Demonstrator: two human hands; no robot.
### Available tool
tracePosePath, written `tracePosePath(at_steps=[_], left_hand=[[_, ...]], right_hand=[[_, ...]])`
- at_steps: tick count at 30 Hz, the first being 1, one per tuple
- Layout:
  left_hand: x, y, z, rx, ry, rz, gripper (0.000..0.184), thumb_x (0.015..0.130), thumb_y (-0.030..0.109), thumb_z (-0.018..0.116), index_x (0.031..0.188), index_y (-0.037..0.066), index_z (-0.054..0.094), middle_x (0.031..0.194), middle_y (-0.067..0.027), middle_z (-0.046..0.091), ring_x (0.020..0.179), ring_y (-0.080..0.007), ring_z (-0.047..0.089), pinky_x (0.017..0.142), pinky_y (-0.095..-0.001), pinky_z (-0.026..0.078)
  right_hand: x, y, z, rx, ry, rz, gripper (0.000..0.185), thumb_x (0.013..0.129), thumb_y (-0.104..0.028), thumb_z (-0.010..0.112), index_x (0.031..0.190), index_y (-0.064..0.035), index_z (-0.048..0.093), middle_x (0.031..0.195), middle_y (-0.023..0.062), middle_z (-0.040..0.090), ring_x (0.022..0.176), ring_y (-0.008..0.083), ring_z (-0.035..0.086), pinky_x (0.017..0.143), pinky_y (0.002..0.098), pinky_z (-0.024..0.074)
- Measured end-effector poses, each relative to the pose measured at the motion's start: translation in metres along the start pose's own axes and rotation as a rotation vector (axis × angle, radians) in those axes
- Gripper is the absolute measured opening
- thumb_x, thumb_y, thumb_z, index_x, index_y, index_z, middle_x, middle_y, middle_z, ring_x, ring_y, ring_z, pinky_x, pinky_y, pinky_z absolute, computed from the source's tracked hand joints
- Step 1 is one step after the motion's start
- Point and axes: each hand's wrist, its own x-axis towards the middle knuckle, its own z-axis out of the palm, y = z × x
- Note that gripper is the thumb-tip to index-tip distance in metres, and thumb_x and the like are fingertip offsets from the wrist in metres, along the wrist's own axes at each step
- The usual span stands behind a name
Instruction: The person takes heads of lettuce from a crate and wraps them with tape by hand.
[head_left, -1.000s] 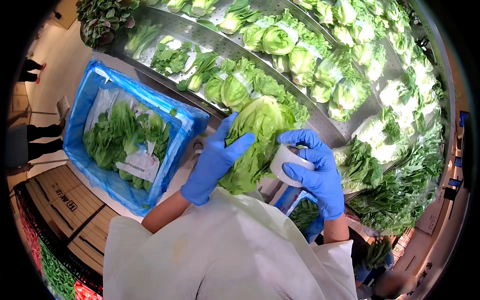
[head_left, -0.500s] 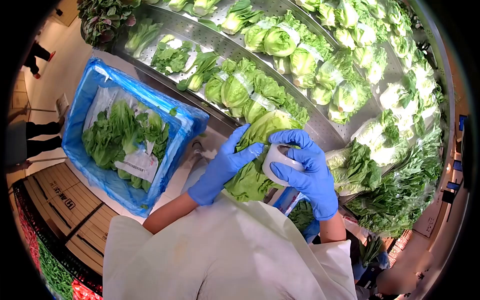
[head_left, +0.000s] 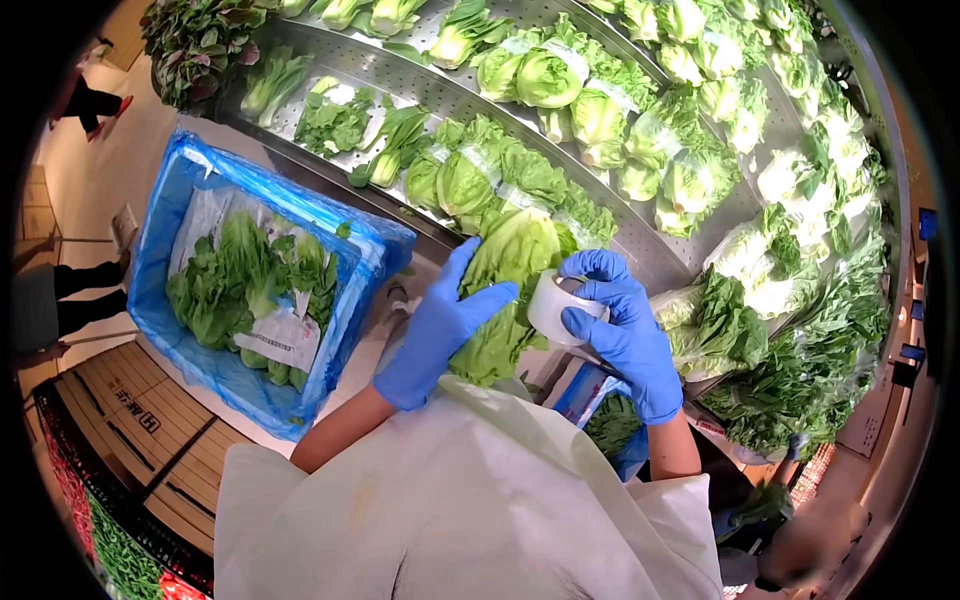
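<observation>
Both my hands wear blue gloves. My left hand [head_left: 440, 330] is wrapped around the left side of a head of lettuce [head_left: 508, 265], thumb lying across its front. In my right hand [head_left: 628, 335] is a roll of clear tape [head_left: 562, 308], gripped with fingers over its rim and in its core. The roll sits close against the lettuce's right side. Whether a strip of tape runs from the roll to the lettuce is hard to make out. Behind the held lettuce, taped lettuce bundles [head_left: 468, 185] lie on the lowest shelf.
A blue plastic-lined crate [head_left: 330, 385] with leafy greens and paper stands at left. Perforated metal shelves [head_left: 400, 75] hold lettuces and cabbages. Cardboard boxes [head_left: 130, 400] are at lower left. Another crate [head_left: 585, 390] lies below my right hand. Another person [head_left: 790, 540] is at lower right.
The roll and my right hand have shifted slightly right, and my right fingers have moved on the roll. My left hand still holds the lettuce. The person at lower right has moved.
</observation>
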Motion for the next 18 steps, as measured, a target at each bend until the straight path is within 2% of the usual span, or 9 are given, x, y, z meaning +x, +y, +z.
tracePosePath(at_steps=[1, 2, 4, 7, 9, 11, 13, 16, 18], left_hand=[[0.003, 0.005, -0.001, 0.035, 0.012, -0.003, 0.058, 0.079, 0.006, 0.063, 0.128, -0.004, 0.033, 0.106, -0.0105, 0.057, 0.092, -0.0105, 0.055, 0.078, -0.0231, 0.046], [0.006, 0.008, -0.001, 0.07, 0.023, -0.006, 0.058, 0.079, 0.006, 0.064, 0.128, -0.004, 0.034, 0.105, -0.01, 0.058, 0.09, -0.0101, 0.056, 0.077, -0.023, 0.047], [0.012, 0.003, -0.004, 0.086, -0.005, 0.034, 0.06, 0.077, 0.011, 0.067, 0.127, -0.003, 0.036, 0.102, -0.0102, 0.059, 0.088, -0.0105, 0.057, 0.074, -0.0236, 0.047], [0.023, -0.004, -0.019, 0.294, -0.052, -0.03, 0.062, 0.074, 0.016, 0.071, 0.125, -0.003, 0.04, 0.102, -0.0095, 0.059, 0.087, -0.0111, 0.057, 0.075, -0.0235, 0.047], [0.034, -0.01, -0.028, -0.01, -0.063, -0.245, 0.065, 0.072, 0.02, 0.073, 0.125, -0.003, 0.041, 0.105, -0.0098, 0.058, 0.088, -0.0122, 0.056, 0.077, -0.024, 0.046], [0.037, -0.015, -0.028, 0.086, -0.061, -0.218, 0.067, 0.072, 0.022, 0.073, 0.125, -0.003, 0.041, 0.106, -0.0101, 0.058, 0.09, -0.0124, 0.055, 0.078, -0.0244, 0.045], [0.041, -0.021, -0.029, 0.215, -0.065, -0.179, 0.072, 0.07, 0.027, 0.074, 0.127, -0.002, 0.04, 0.109, -0.011, 0.056, 0.094, -0.0127, 0.053, 0.081, -0.0253, 0.044], [0.044, -0.024, -0.033, 0.266, -0.051, -0.216, 0.067, 0.071, 0.024, 0.073, 0.125, -0.002, 0.043, 0.108, -0.0096, 0.057, 0.093, -0.0123, 0.053, 0.081, -0.0252, 0.044], [0.046, -0.012, -0.033, 0.228, -0.094, -0.202, 0.059, 0.074, 0.019, 0.071, 0.124, -0.001, 0.045, 0.107, -0.0086, 0.057, 0.092, -0.0121, 0.054, 0.08, -0.0255, 0.045]], right_hand=[[-0.001, 0.009, 0.002, 0.045, 0.051, -0.045, 0.028, 0.068, -0.019, 0.073, 0.085, 0.0002, 0.062, 0.096, 0.0092, 0.055, 0.091, 0.0218, 0.053, 0.079, 0.0308, 0.0434], [0.0, 0.008, 0.0, 0.047, 0.06, -0.048, 0.028, 0.068, -0.019, 0.073, 0.085, 0.0002, 0.062, 0.096, 0.0092, 0.055, 0.091, 0.0218, 0.053, 0.079, 0.0308, 0.0434], [0.002, 0.006, -0.004, -0.436, -0.049, -0.009, 0.028, 0.066, -0.023, 0.075, 0.079, -0.0029, 0.061, 0.082, 0.0089, 0.055, 0.079, 0.0229, 0.054, 0.071, 0.0299, 0.0441], [-0.004, 0.019, -0.006, -0.395, -0.036, -0.022, 0.034, 0.062, -0.029, 0.077, 0.08, -0.0051, 0.061, 0.077, 0.0105, 0.057, 0.072, 0.0234, 0.056, 0.065, 0.0314, 0.0444], [-0.005, 0.029, -0.006, -0.371, -0.015, -0.029, 0.037, 0.061, -0.031, 0.078, 0.081, -0.0062, 0.061, 0.075, 0.0114, 0.057, 0.069, 0.0236, 0.057, 0.063, 0.0321, 0.0446], [-0.006, 0.038, -0.005, -0.155, -0.048, 0.227, 0.035, 0.064, -0.028, 0.078, 0.082, -0.0035, 0.062, 0.073, 0.0054, 0.055, 0.07, 0.0143, 0.052, 0.065, 0.0291, 0.0416], [-0.002, 0.044, 0.005, -0.158, -0.024, 0.289, 0.036, 0.065, -0.029, 0.078, 0.083, -0.0031, 0.062, 0.072, 0.0049, 0.056, 0.069, 0.0128, 0.052, 0.064, 0.0279, 0.0417], [0.003, 0.038, 0.008, -0.154, -0.032, 0.413, 0.035, 0.066, -0.028, 0.078, 0.084, -0.0021, 0.061, 0.069, 0.0028, 0.057, 0.067, 0.0102, 0.052, 0.063, 0.025, 0.042], [0.0, 0.04, 0.002, 0.081, -0.115, 0.556, 0.029, 0.069, -0.024, 0.075, 0.083, -0.0027, 0.061, 0.071, -0.0001, 0.057, 0.068, 0.0091, 0.052, 0.065, 0.0239, 0.0423]])
